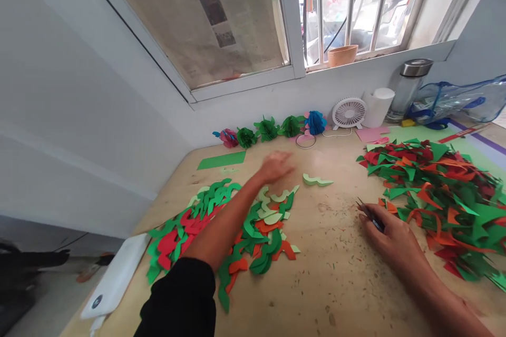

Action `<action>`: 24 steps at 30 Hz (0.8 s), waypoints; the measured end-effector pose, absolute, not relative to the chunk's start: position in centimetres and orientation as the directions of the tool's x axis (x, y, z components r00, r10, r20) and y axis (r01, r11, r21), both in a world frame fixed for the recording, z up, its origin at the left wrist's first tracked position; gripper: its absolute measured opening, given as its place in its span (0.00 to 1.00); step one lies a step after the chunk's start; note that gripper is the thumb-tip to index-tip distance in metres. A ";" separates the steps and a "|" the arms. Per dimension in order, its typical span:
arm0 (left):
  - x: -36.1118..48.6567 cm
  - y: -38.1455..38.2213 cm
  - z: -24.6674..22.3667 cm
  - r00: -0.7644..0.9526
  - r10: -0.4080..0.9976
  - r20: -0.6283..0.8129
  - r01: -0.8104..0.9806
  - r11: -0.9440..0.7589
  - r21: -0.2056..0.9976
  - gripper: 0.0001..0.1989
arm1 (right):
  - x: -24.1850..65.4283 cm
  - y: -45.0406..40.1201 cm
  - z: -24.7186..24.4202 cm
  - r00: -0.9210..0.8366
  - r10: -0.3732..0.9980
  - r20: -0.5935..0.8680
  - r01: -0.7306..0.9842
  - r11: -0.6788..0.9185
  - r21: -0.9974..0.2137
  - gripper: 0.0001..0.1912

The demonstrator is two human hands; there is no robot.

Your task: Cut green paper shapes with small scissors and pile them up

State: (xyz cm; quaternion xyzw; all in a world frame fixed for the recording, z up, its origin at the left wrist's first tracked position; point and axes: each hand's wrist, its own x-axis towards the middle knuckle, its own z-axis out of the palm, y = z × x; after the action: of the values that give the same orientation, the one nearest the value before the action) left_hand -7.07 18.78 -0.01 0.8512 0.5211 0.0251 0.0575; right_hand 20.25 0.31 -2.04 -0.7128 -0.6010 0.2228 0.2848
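Observation:
My left hand is stretched out over the middle of the table, smeared by motion, so its fingers do not show clearly. Just right of it lies a pale green wavy paper strip. Below my left arm spreads a pile of cut paper shapes in green, red, orange and pale green, partly hidden by the forearm. My right hand rests near the tabletop, closed round small pointed scissors whose tips point up and left. Tiny paper bits are scattered beside it.
A heap of paper scraps covers the right side. Along the wall stand folded paper turtles, a small white fan and a glass bottle. A green paper sheet lies at the back left, a white power bank at the left edge.

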 end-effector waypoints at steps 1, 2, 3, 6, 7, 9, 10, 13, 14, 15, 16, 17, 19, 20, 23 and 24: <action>-5.3 17.5 0.0 0.611 0.790 -0.056 0.786 -0.596 0.167 0.29 | 20.3 0.3 -2.2 0.172 0.985 0.030 0.735 -0.108 -0.669 0.19; -3.7 16.2 -0.1 0.715 0.694 -0.079 0.695 -0.694 0.192 0.30 | 20.3 0.3 -2.3 0.163 0.986 0.037 0.740 -0.097 -0.665 0.18; -2.4 14.9 -0.2 0.781 0.616 -0.101 0.622 -0.757 0.200 0.30 | 20.3 0.3 -2.3 0.151 0.988 0.042 0.744 -0.086 -0.663 0.18; -0.7 11.4 -0.6 0.793 0.601 -0.099 0.609 -0.787 0.104 0.27 | 20.4 0.2 -2.5 0.141 0.989 0.041 0.749 -0.080 -0.657 0.18; -0.8 10.4 -0.7 0.769 0.634 -0.085 0.639 -0.766 0.066 0.25 | 20.4 0.2 -2.5 0.142 0.989 0.038 0.753 -0.083 -0.653 0.18; -2.0 8.7 -0.8 0.717 0.693 -0.075 0.695 -0.719 0.010 0.21 | 20.4 0.2 -2.6 0.143 0.989 0.042 0.766 -0.083 -0.637 0.18; -2.9 7.9 -0.8 0.692 0.718 -0.075 0.719 -0.695 -0.011 0.19 | 20.3 0.2 -2.6 0.140 0.989 0.049 0.774 -0.078 -0.628 0.18; -6.1 5.9 -0.4 0.621 0.781 -0.070 0.781 -0.624 -0.026 0.16 | 20.3 0.3 -2.9 0.119 0.989 0.084 0.796 -0.045 -0.604 0.17; -7.1 5.4 -0.2 0.592 0.803 -0.065 0.804 -0.594 -0.019 0.15 | 20.2 0.3 -3.0 0.117 0.989 0.087 0.802 -0.043 -0.595 0.17; -8.0 4.9 0.0 0.562 0.825 -0.062 0.826 -0.563 -0.011 0.14 | 20.2 0.3 -3.0 0.121 0.989 0.082 0.809 -0.050 -0.586 0.17; -8.8 4.6 0.2 0.534 0.843 -0.064 0.845 -0.535 -0.003 0.14 | 20.2 0.3 -3.1 0.123 0.990 0.074 0.815 -0.058 -0.577 0.17; -9.3 4.4 0.5 0.508 0.859 -0.062 0.861 -0.509 0.001 0.13 | 20.2 0.4 -3.1 0.125 0.990 0.065 0.820 -0.066 -0.569 0.17; -9.5 4.1 0.9 0.462 0.886 -0.043 0.887 -0.463 0.005 0.10 | 20.3 0.4 -3.1 0.121 0.990 0.065 0.829 -0.065 -0.555 0.18; -9.2 4.0 1.1 0.446 0.895 -0.021 0.895 -0.446 0.013 0.08 | 20.4 0.4 -3.1 0.121 0.990 0.071 0.834 -0.063 -0.548 0.18; -6.7 3.5 1.0 0.403 0.909 0.101 0.908 -0.412 0.083 0.08 | 20.5 0.2 -3.0 0.140 0.985 0.098 0.841 -0.066 -0.537 0.19; -5.5 3.1 0.8 0.385 0.911 0.149 0.909 -0.402 0.109 0.10 | 20.5 0.0 -2.9 0.147 0.984 0.105 0.841 -0.068 -0.536 0.19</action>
State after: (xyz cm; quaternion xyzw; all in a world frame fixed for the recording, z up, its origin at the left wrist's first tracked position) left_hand -5.51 3.07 0.75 0.8322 0.5467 0.0926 0.0044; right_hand 20.45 0.04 -2.89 -0.7163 -0.6369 0.1448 0.2456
